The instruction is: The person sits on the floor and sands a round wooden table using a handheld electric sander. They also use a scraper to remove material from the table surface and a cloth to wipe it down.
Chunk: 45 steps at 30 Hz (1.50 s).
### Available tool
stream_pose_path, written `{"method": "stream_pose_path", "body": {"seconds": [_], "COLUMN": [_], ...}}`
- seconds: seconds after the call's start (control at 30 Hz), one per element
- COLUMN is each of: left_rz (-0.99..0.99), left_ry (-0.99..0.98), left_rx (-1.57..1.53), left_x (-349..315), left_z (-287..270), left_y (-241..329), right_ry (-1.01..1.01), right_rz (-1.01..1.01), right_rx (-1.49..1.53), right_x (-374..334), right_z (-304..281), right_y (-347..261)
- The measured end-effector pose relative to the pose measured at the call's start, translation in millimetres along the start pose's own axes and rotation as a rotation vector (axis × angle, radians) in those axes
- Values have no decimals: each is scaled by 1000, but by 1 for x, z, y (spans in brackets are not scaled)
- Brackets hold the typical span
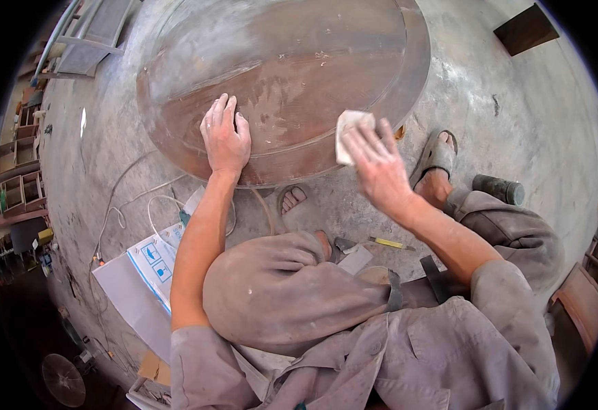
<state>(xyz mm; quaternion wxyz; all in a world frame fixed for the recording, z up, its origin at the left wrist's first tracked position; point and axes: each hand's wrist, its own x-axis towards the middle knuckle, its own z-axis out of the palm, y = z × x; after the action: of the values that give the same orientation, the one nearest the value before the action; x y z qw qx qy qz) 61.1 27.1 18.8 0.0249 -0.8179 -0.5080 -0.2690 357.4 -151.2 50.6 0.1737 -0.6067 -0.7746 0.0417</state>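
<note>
A round brown wooden tabletop (299, 82), streaked with pale dust, lies in front of me. My left hand (226, 137) rests on its near left part, palm down, fingers extended and holding nothing. At the near right edge of the top, my right hand (379, 160) presses a pale, folded piece of sandpaper (347, 126) under its fingers. Those fingers are slightly blurred, and the sheet's underside is hidden. White dust covers both hands.
A yellow utility knife (392, 243) lies on the floor between my legs. To the right is a dark cylinder (497, 189), with a dark wooden box (526, 31) farther off. A flattened carton (131, 294) and loose cables (114, 212) lie at left, near shelves (22, 154).
</note>
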Motion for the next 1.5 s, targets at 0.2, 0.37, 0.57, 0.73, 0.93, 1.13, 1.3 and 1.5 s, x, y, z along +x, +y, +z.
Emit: {"method": "stream_pose_path", "body": {"seconds": [0.2,0.37,0.57,0.73,0.93,1.13,1.3,1.5], "left_rz": [-15,-9,-10,-11,-21,13,48,3], "left_ry": [-11,1,-7,-5,4,32,62,82], "left_rx": [-11,11,12,-7,1,-6,8,-36], "left_x": [0,-2,1,-4,-1,-1,5,8], "left_z": [-1,-4,3,-4,-5,6,2,-16], "left_y": [3,-2,1,-2,0,0,-7,-13], "right_ry": [-70,41,-181,43,385,598,-148,-865], "right_rz": [-7,106,-78,107,581,758,678,288], "right_rx": [3,-99,109,-78,480,474,494,64], "right_x": [-4,11,-4,12,56,46,-93,-237], "right_z": [3,5,-7,-8,-41,-10,7,110], "right_y": [-14,24,-26,49,88,109,69,26]}}
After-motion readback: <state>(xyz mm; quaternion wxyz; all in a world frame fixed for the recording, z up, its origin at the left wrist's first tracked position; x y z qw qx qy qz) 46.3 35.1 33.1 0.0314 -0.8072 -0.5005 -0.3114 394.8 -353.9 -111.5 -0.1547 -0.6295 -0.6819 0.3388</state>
